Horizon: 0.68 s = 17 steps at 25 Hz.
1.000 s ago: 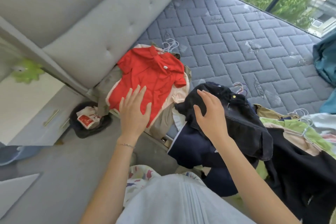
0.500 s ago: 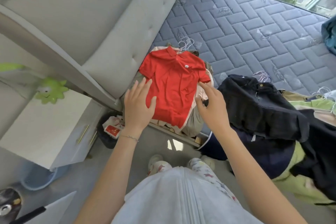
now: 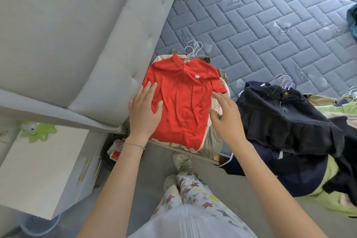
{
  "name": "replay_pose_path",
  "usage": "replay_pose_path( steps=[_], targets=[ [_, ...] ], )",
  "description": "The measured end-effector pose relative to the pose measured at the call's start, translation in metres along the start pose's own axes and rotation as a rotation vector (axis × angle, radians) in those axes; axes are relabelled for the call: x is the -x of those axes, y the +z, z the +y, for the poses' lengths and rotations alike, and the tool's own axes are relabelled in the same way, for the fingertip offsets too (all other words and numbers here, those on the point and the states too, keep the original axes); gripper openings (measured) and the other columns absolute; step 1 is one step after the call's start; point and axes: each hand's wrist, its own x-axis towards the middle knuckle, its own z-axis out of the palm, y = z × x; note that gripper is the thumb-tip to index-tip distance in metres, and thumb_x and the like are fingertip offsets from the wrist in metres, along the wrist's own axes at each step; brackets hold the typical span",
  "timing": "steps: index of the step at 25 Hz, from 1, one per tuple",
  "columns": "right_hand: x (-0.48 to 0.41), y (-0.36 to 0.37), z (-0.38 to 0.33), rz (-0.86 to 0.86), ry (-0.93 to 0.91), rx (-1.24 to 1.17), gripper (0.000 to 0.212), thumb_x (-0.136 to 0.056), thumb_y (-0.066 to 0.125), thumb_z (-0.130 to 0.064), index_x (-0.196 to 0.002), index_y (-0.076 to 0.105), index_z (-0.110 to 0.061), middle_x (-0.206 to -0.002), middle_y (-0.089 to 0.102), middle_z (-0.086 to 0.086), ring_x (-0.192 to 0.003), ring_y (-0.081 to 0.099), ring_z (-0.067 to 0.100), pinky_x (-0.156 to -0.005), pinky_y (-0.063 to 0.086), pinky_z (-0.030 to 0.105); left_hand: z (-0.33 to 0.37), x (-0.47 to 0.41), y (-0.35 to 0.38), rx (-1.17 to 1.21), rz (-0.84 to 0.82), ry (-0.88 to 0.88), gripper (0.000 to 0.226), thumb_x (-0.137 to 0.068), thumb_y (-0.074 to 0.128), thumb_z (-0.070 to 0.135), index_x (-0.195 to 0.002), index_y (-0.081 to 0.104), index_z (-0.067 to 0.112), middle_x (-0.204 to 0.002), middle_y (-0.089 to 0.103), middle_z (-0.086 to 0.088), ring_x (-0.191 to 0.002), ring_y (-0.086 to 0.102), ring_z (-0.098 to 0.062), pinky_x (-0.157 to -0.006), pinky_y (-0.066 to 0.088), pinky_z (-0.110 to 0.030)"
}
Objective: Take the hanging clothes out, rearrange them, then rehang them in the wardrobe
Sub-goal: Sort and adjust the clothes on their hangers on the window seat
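head view. red polo shirt (image 3: 183,102) laid flat, collar toward 12 o'clock, topmost on a sorted stack (image 3: 214,139) at the mattress (image 3: 270,25) edge. hanger hooks (image 3: 192,49) bunched at 12 o'clock of the collar, likely aligned so the lot lifts together. left hand (image 3: 144,111) flat, fingers spread, pressing the shirt's 9 o'clock side, probably smoothing. right hand (image 3: 226,116) open, fingers relaxed, at the 3 o'clock edge over beige layers; contact unclear. dark garment pile (image 3: 286,118) at 3 o'clock, just beside, seemingly unsorted. wardrobe not in view; rehanging not yet begun.
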Motion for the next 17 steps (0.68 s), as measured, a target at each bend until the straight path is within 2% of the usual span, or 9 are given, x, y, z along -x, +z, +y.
replay_pose_path(
  steps=[3, 8, 10, 12, 14, 15, 17],
  targets=[
    [-0.04, 0.008, 0.01, -0.007, 0.017, -0.024, 0.051, -0.092, 0.059, -0.02, -0.141, 0.046, -0.019, -0.143, 0.049, 0.0, -0.135, 0.04, 0.016, -0.114, 0.031, 0.035, -0.003, -0.042, 0.021, -0.007, -0.039, 0.002, 0.057, -0.098, 0.052, 0.033, -0.151, 0.032, 0.026, -0.157, 0.032, 0.002, -0.148, 0.022, -0.019, -0.119, 0.019, -0.047],
    [-0.108, 0.034, 0.043, 0.009, 0.043, -0.027, 0.051, -0.091, 0.06, -0.018, -0.14, 0.047, -0.017, -0.143, 0.048, 0.0, -0.137, 0.038, 0.016, -0.113, 0.032, 0.043, -0.027, -0.107, 0.067, -0.041, -0.071, -0.013, 0.056, -0.098, 0.05, 0.035, -0.15, 0.034, 0.025, -0.157, 0.032, 0.001, -0.147, 0.023, -0.02, -0.119, 0.019, -0.047],
    [-0.138, 0.056, 0.062, 0.013, 0.062, -0.024, 0.051, -0.09, 0.06, -0.015, -0.14, 0.048, -0.015, -0.143, 0.048, 0.002, -0.138, 0.036, 0.017, -0.115, 0.03, 0.042, -0.044, -0.142, 0.099, -0.035, -0.089, -0.015, 0.056, -0.097, 0.051, 0.035, -0.15, 0.036, 0.023, -0.156, 0.034, -0.001, -0.147, 0.025, -0.022, -0.118, 0.021, -0.049],
    [-0.167, 0.085, 0.083, 0.015, 0.076, 0.007, 0.051, -0.089, 0.062, -0.013, -0.139, 0.05, -0.015, -0.14, 0.05, 0.005, -0.136, 0.036, 0.017, -0.117, 0.023, 0.029, -0.066, -0.175, 0.137, -0.04, -0.113, -0.009, 0.056, -0.097, 0.053, 0.033, -0.149, 0.037, 0.022, -0.156, 0.035, -0.001, -0.146, 0.026, -0.021, -0.117, 0.022, -0.051],
    [-0.201, 0.123, 0.114, 0.025, 0.097, 0.031, 0.052, -0.089, 0.063, -0.017, -0.139, 0.049, -0.017, -0.139, 0.051, 0.004, -0.133, 0.039, 0.017, -0.112, 0.016, 0.013, -0.094, -0.208, 0.185, -0.041, -0.119, -0.015, 0.058, -0.096, 0.055, 0.033, -0.15, 0.036, 0.022, -0.156, 0.034, 0.0, -0.147, 0.025, -0.02, -0.118, 0.021, -0.05],
    [-0.217, 0.141, 0.13, 0.022, 0.107, 0.023, 0.053, -0.09, 0.064, -0.02, -0.14, 0.047, -0.018, -0.14, 0.051, 0.003, -0.132, 0.04, 0.017, -0.111, 0.019, 0.015, -0.109, -0.22, 0.207, -0.039, -0.117, -0.018, 0.059, -0.096, 0.056, 0.032, -0.15, 0.035, 0.022, -0.157, 0.034, 0.0, -0.147, 0.026, -0.02, -0.118, 0.02, -0.049],
    [-0.248, 0.18, 0.164, 0.014, 0.103, 0.016, 0.057, -0.091, 0.064, -0.024, -0.144, 0.043, -0.018, -0.142, 0.049, 0.004, -0.132, 0.041, 0.018, -0.112, 0.028, 0.028, -0.136, -0.242, 0.248, -0.061, -0.104, -0.003, 0.06, -0.095, 0.057, 0.031, -0.15, 0.035, 0.022, -0.157, 0.033, -0.001, -0.147, 0.026, -0.021, -0.118, 0.019, -0.048]
  ],
)
